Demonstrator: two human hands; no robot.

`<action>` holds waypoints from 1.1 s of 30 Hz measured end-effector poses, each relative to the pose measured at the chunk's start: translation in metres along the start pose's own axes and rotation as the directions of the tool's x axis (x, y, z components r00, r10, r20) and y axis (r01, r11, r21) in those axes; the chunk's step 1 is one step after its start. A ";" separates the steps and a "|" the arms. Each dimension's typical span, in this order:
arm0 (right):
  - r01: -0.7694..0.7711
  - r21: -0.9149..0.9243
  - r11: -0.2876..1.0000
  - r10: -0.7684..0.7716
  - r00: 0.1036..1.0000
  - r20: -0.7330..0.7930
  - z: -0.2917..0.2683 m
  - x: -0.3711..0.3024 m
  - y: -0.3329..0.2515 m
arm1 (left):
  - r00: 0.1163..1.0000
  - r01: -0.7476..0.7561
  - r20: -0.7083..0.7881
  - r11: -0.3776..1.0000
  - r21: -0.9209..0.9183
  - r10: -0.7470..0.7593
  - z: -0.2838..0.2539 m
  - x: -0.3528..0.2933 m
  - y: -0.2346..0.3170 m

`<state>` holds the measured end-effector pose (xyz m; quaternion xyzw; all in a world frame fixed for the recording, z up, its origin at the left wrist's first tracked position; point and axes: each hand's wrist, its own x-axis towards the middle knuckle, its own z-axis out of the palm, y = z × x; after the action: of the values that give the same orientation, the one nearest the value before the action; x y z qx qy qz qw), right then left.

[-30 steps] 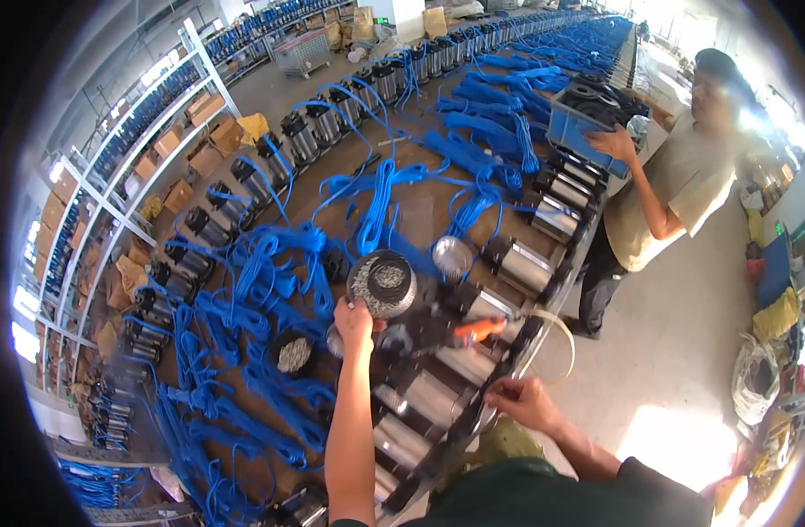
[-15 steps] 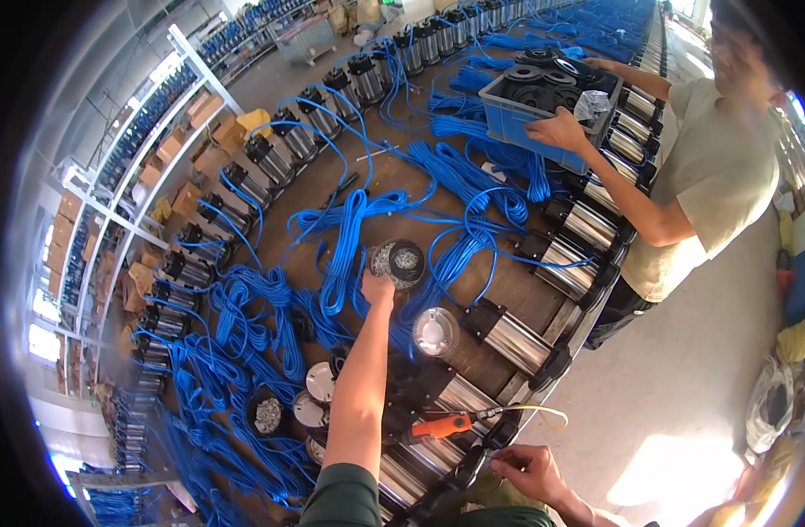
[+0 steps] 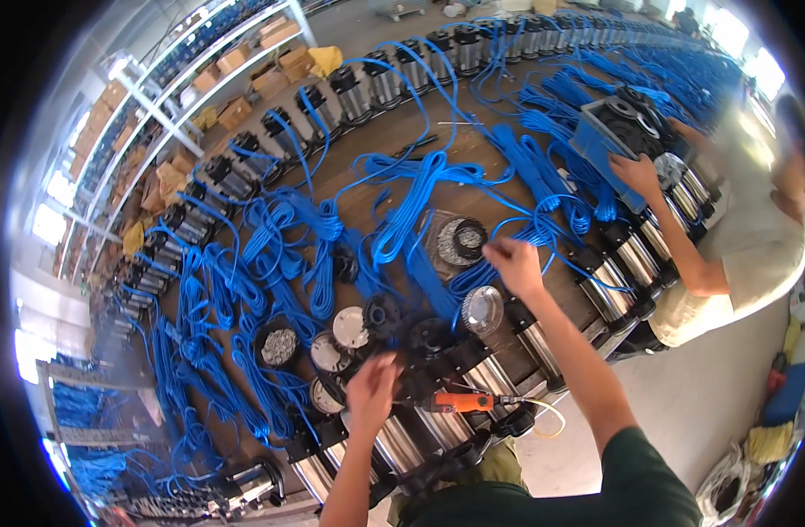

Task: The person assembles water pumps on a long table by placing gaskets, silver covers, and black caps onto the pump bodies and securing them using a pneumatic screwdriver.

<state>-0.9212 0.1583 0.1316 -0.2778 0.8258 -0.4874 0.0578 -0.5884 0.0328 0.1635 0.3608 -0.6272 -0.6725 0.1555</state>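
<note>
My right hand (image 3: 515,263) reaches forward beside a black bowl of small metal parts (image 3: 470,235), its fingers curled; anything in them is too small to make out. Over the near row of steel motor bodies (image 3: 439,425), my left hand (image 3: 373,391) is slightly blurred, fingers bent together around something I cannot make out. An orange hand-held power tool (image 3: 462,402) with a yellow hose lies across the motors, right of my left hand. Several pale round covers (image 3: 351,327) sit just beyond that hand. A round clear dish (image 3: 482,310) stands between the bowl and the motors.
Coiled blue cables (image 3: 411,215) cover much of the bench. Another black bowl of metal bits (image 3: 278,346) sits at left. Upright motors (image 3: 345,95) line the far edge. On the right, a co-worker (image 3: 710,281) holds a blue crate (image 3: 603,154) of black rings.
My left hand has drawn back from the bowl of metal parts to above the near motors. My right hand has moved from the bench's near edge out to the bowl. The view has shifted.
</note>
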 end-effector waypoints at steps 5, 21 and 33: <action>0.039 -0.569 0.821 -0.039 0.999 0.011 0.065 0.068 0.076 | 0.813 0.153 -0.583 0.968 0.200 -0.008 -0.151 -0.179 -0.039; 0.696 0.152 0.702 -0.431 0.244 0.869 0.240 -0.457 -0.279 | 0.827 0.178 -0.557 0.975 0.132 -0.075 -0.325 -0.256 -0.200; 0.159 0.168 0.973 -0.228 0.542 0.809 0.266 -0.461 -0.376 | 0.814 0.299 -0.068 0.516 -0.802 -0.577 -0.357 -0.308 -0.224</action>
<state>-0.2852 0.0511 0.2280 -0.5598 0.6487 -0.3352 0.3917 -0.0786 0.0124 0.0558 0.5150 -0.1358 -0.8184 0.2159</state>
